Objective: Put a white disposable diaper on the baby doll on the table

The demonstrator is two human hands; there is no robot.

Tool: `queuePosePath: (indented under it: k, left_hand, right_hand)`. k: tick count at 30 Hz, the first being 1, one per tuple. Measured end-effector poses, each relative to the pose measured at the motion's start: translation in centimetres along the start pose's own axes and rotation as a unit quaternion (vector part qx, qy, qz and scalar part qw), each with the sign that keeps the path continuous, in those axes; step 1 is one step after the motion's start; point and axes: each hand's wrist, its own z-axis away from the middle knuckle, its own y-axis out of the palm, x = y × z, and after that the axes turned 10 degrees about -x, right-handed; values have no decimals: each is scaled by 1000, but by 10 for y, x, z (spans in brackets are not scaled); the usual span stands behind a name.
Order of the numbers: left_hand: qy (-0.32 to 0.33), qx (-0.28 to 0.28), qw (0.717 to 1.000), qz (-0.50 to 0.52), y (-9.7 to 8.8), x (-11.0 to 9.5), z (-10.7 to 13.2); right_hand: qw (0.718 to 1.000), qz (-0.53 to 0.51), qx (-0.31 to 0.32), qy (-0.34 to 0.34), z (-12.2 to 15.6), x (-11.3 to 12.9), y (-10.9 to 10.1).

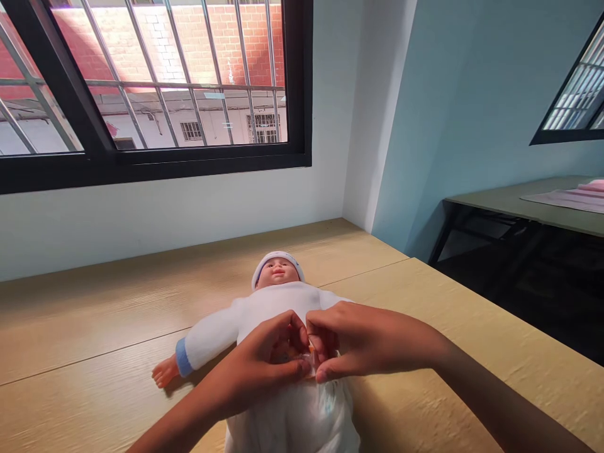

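A baby doll [278, 296] lies on its back on the wooden table, in a white top with a blue cuff and a white cap [277, 254]. White, puffy cloth like a diaper or pants [295, 418] covers its lower body. Over its belly, my left hand [276, 355] and my right hand [344, 343] meet with fingers pinched. Between the fingertips shows a small whitish, see-through piece [310, 362] with a bit of orange; its kind is unclear. My fingers hide most of the belly. One doll hand [165, 372] rests on the table at left.
The wooden table [117, 314] reaches the wall below a barred window [189, 75] with a black frame. At the right, across a gap, stands another table [500, 195] with pink cloth [570, 196] on it.
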Motion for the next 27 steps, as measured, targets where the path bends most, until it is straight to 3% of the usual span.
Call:
queuePosePath:
  k: [15,27]
  left_hand:
    - [-14,-24,999,32,5,-4,0]
    - [19,-34,999,-32,4,-4,1]
  right_hand:
    - [997,62,-34,33,6,16,7]
    - [1000,10,-3,-10,4,2,1]
